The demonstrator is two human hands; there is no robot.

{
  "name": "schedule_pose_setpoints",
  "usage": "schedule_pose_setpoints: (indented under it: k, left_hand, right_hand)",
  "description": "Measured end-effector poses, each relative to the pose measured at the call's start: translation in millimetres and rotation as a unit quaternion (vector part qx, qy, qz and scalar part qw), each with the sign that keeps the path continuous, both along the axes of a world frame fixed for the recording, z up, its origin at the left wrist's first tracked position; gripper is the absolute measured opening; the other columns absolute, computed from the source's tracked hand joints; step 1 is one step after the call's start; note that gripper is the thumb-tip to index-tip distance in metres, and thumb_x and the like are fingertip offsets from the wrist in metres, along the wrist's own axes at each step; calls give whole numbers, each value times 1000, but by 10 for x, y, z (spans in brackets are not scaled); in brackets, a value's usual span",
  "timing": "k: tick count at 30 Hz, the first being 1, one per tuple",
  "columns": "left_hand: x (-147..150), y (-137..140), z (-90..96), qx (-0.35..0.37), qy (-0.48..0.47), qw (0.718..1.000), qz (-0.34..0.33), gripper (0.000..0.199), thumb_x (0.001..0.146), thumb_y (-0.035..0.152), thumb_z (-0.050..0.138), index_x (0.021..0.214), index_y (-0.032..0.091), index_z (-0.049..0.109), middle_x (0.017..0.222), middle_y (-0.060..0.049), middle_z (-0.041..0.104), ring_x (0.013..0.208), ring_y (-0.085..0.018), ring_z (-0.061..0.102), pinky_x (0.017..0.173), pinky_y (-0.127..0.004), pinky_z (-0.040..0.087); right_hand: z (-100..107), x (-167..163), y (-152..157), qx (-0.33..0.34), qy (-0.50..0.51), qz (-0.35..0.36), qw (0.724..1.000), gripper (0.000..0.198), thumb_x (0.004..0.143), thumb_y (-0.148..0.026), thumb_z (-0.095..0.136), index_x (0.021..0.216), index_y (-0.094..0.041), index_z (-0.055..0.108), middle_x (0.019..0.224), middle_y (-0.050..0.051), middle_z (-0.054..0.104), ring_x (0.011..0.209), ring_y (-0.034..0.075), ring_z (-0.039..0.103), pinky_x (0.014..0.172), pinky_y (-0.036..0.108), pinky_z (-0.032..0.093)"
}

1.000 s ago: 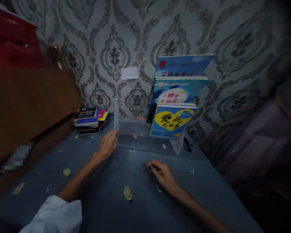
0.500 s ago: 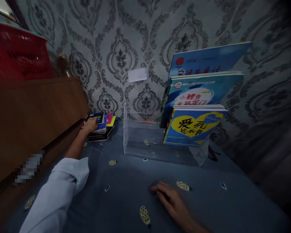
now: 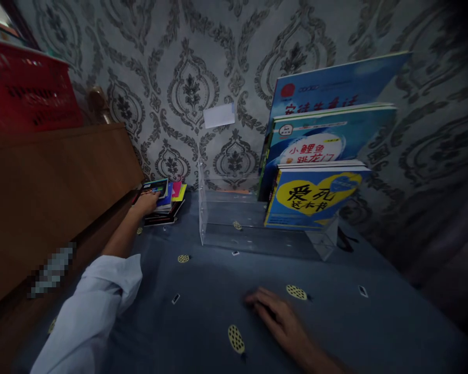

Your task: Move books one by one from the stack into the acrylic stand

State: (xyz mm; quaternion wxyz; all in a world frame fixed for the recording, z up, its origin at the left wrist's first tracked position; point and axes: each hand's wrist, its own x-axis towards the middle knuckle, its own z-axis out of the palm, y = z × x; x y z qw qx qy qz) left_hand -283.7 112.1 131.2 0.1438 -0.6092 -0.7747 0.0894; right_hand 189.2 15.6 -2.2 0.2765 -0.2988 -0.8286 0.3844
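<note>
Partly, the left hand (image 3: 144, 203) hides what it touches: it lies over the left side of the pile of books (image 3: 167, 205), fingers reaching across the dark top book (image 3: 159, 185), their tips blending into the cover, so I cannot tell whether they pinch anything. The right hand (image 3: 275, 314) is loosely curled above the blue cloth (image 3: 203, 322); its fingertips blur, and whether they press together cannot be told. The lower edge of the view cuts off the right forearm and the pale left sleeve (image 3: 89, 306), while the left edge crops the red basket (image 3: 31, 93). In the clear rack (image 3: 253, 240), the front book (image 3: 312, 200) covers the lower parts of those behind, and the rack's transparent walls are hard to make out. The pile lies flat on the cloth, between the wooden board (image 3: 50, 202) and the rack, near the patterned wall (image 3: 234, 78). Its near edges run roughly left to right, corners fanning unevenly rightward; the top book's long axis is unclear beneath the hand.
</note>
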Motion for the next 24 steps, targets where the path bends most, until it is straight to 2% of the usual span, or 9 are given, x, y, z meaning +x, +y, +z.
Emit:
schedule_pose_setpoints:
  k: [6, 12, 18, 21, 24]
  left_hand:
    - [306, -450, -95, 12, 23, 1000, -17, 53, 94, 11, 37, 147, 12, 42, 139, -20, 59, 122, -31, 62, 101, -43, 49]
    - [690, -971, -285, 16, 39, 999, -24, 57, 94, 11, 37, 151, 11, 39, 148, -21, 51, 131, -33, 55, 101, -44, 50]
    - [1315, -1615, -556, 13, 51, 998, -17, 58, 93, 8, 40, 150, 14, 41, 150, -21, 48, 136, -35, 50, 102, -47, 48]
    - [1691, -2007, -687, -19, 20, 997, -75, 56, 93, 12, 46, 148, 15, 43, 145, -20, 54, 130, -34, 54, 104, -48, 46]
    - [1907, -2222, -760, -49, -43, 988, -140, 50, 92, 24, 56, 142, 22, 51, 136, -13, 61, 120, -29, 61, 106, -47, 45]
  right_hand:
    - [-16, -13, 13, 35, 6, 6, 999, 32, 97, -33, 42, 94, -22, 71, 83, 7, 70, 77, 21, 66, 75, 34, 54]
    - [37, -19, -9, 49, -1, 7, 999, 29, 93, -24, 43, 94, -22, 72, 86, 8, 72, 79, 21, 67, 74, 34, 54]
    - [34, -21, -6, 55, 11, 7, 998, 30, 92, -28, 44, 92, -22, 73, 82, 7, 71, 75, 22, 68, 71, 35, 56]
    - [-6, -11, 9, 45, 24, 6, 999, 30, 92, -32, 45, 90, -23, 73, 84, 7, 72, 74, 22, 69, 72, 37, 57]
    - [-34, -11, 30, 31, 26, 14, 999, 31, 91, -37, 47, 93, -23, 74, 87, 8, 74, 75, 23, 70, 72, 37, 58]
